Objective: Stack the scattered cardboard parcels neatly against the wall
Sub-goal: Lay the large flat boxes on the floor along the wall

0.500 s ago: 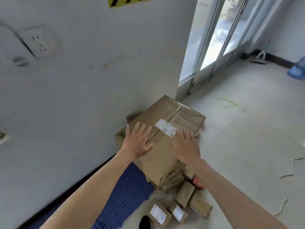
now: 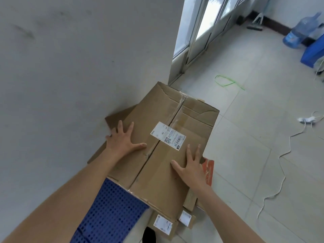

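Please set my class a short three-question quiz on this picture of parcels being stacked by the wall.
1. True or false: the left hand and the right hand both press flat on the big box.
2. The mat beside the left forearm is: A blue, B red, C green.
3. Fill the gap: the label on top of the big box is ____.
Key: 1 true; 2 A; 3 white.
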Tool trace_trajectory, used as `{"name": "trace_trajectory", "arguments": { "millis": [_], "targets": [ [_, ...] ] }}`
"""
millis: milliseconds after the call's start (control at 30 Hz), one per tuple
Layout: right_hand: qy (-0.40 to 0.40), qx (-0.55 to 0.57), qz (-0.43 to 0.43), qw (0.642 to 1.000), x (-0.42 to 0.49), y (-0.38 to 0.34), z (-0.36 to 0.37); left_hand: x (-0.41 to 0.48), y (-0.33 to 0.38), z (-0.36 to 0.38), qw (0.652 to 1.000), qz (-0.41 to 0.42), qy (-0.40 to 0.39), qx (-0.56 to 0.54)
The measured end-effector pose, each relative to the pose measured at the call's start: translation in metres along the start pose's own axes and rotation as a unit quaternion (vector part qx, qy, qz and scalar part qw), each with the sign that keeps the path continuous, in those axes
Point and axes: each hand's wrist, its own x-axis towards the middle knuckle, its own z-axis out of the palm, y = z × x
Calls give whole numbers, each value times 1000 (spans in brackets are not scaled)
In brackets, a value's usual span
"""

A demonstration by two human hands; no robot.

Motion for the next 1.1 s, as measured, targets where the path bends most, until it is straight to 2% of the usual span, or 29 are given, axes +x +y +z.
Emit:
{"name": "trace_trajectory", "arguments": {
  "millis": [167, 300, 467, 600, 733, 900, 1100],
  "targets": [
    [3, 40, 4, 999, -11, -1, -4, -21, 11, -17, 1000, 1, 24, 17],
    [-9, 39, -28, 999, -41, 1, -6, -72, 1, -21, 998, -30, 53, 25],
    [-28, 15, -103, 994, -100, -12, 10, -170, -39, -8, 991, -121, 49, 15],
    [-49, -45, -180, 981, -150, -33, 43, -270, -84, 24, 973, -214, 84, -25],
    [-44, -106, -259, 959, -204, -56, 106, -375, -134, 86, 936, -313, 120, -104],
    [-93, -194, -358, 908, -271, -68, 220, -490, -194, 194, 869, -446, 100, -190],
    [-185, -254, -383, 869, -324, -66, 389, -570, -273, 334, 785, -557, 65, -263]
  ]
}}
